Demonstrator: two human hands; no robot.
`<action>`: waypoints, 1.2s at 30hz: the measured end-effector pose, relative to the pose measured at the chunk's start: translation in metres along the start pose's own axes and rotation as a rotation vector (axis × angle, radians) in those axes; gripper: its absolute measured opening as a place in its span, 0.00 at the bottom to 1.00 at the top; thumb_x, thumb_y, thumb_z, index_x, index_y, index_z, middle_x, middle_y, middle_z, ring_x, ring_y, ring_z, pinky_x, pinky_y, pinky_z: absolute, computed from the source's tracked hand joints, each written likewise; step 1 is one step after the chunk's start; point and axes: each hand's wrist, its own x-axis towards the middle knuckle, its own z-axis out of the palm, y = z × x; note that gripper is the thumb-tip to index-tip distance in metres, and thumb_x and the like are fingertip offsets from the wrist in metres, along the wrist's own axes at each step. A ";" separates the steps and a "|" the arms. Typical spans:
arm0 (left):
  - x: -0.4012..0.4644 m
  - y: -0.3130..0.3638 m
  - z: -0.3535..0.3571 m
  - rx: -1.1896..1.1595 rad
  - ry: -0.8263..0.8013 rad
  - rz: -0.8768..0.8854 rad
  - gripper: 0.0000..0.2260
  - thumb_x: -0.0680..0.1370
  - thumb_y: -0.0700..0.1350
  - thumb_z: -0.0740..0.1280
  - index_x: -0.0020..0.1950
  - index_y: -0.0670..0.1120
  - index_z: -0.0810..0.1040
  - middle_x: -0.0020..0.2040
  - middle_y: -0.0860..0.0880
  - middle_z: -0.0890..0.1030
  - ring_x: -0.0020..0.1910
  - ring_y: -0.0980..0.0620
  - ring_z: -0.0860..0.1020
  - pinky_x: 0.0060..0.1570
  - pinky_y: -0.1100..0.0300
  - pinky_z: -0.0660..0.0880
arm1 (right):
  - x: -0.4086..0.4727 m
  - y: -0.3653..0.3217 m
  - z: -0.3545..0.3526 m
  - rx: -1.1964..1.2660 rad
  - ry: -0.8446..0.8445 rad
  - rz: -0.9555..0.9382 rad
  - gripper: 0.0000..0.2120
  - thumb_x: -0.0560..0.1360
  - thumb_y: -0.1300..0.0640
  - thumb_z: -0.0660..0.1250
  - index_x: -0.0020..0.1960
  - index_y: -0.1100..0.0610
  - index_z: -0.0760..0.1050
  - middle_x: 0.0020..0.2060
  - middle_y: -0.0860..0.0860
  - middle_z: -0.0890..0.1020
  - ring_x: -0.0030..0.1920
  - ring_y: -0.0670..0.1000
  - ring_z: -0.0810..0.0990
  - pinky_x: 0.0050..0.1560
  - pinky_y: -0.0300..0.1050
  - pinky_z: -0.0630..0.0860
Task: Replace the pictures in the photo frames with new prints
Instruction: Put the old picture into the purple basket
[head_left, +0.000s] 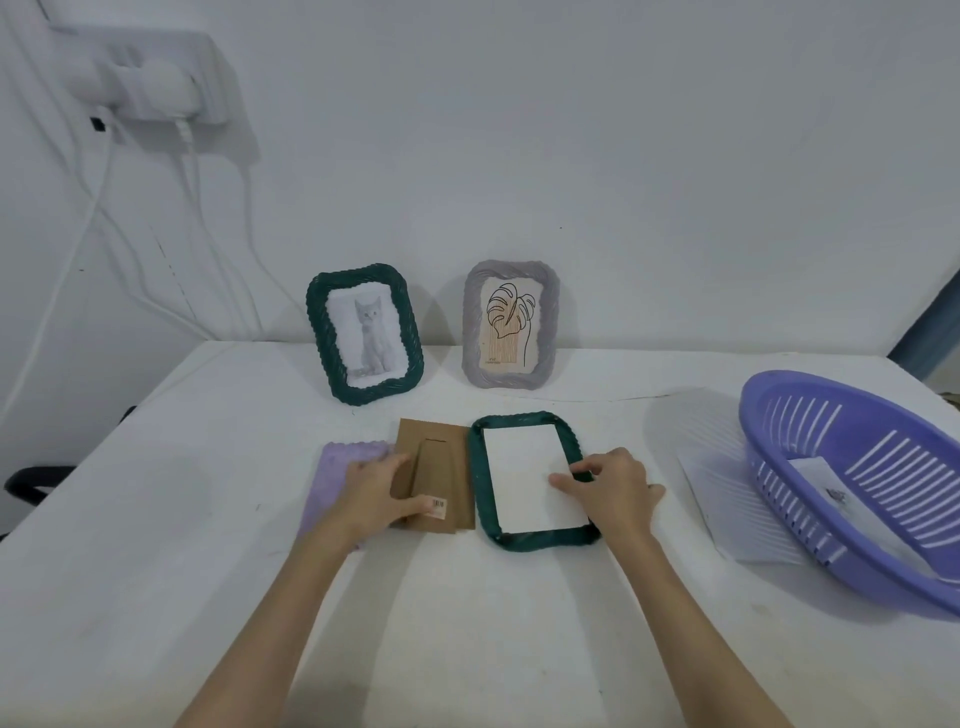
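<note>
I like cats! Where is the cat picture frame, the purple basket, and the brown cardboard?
cat picture frame (364, 332): head view, on the cat print.
purple basket (810, 467): head view, on its slotted wall.
brown cardboard (441, 467): head view, on its stand flap.

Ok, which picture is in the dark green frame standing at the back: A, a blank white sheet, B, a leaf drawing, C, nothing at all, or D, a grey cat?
D: the standing green frame shows a grey cat; the leaf drawing is in the grey frame beside it.
</note>
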 end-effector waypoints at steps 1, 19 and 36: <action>-0.001 0.003 -0.001 0.073 -0.006 0.001 0.30 0.68 0.55 0.73 0.66 0.44 0.71 0.58 0.47 0.74 0.57 0.48 0.68 0.53 0.60 0.65 | 0.001 -0.001 0.001 0.037 0.003 0.020 0.12 0.63 0.41 0.74 0.42 0.47 0.81 0.47 0.47 0.80 0.51 0.52 0.76 0.47 0.48 0.59; 0.016 0.097 0.048 -0.805 0.018 0.147 0.26 0.71 0.40 0.72 0.66 0.56 0.68 0.66 0.53 0.69 0.59 0.52 0.74 0.56 0.60 0.73 | 0.015 -0.001 -0.034 0.750 0.048 -0.200 0.15 0.75 0.64 0.64 0.57 0.48 0.78 0.38 0.40 0.75 0.35 0.43 0.68 0.40 0.30 0.68; 0.050 0.199 0.147 -0.770 -0.341 0.254 0.29 0.67 0.29 0.72 0.65 0.46 0.72 0.46 0.57 0.78 0.34 0.56 0.78 0.36 0.71 0.75 | 0.013 0.109 -0.177 0.013 -0.025 0.018 0.21 0.72 0.48 0.68 0.64 0.43 0.71 0.51 0.49 0.83 0.52 0.50 0.79 0.60 0.54 0.73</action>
